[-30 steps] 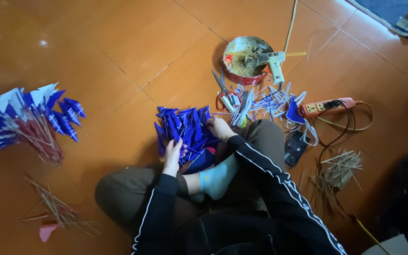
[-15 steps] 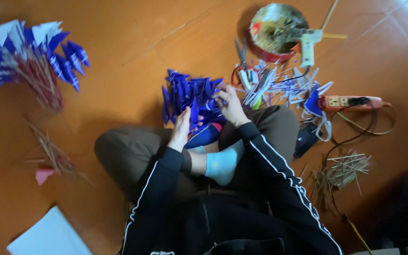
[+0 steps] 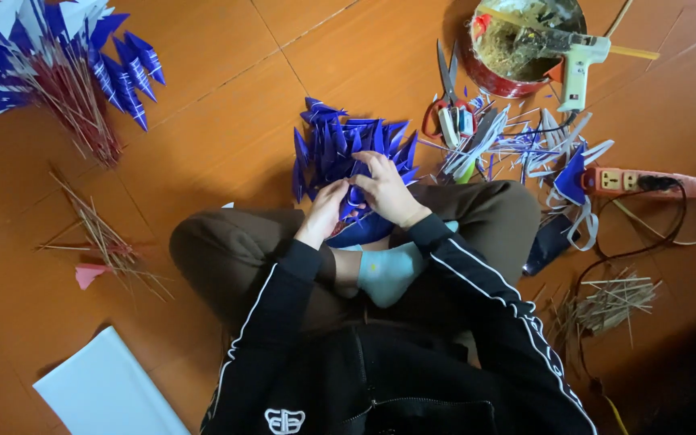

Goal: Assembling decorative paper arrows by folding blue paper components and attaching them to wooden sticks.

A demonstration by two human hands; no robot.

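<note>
Head view: person sits cross-legged on the orange tiled floor (image 3: 227, 105). Both hands are at a heap of blue paper points (image 3: 348, 149) lying just ahead of the shins. Left hand (image 3: 324, 211) and right hand (image 3: 387, 189) touch, fingers curled and pinching one blue piece between them. Scissors (image 3: 449, 97), glue gun (image 3: 577, 60) and power strip (image 3: 646, 182) lie to the right; finished blue flags on sticks (image 3: 50, 64) far left.

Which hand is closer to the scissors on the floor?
The right hand. It rests on the blue paper pile, just below-left of the scissors. The left hand lies farther left, beyond it.
</note>
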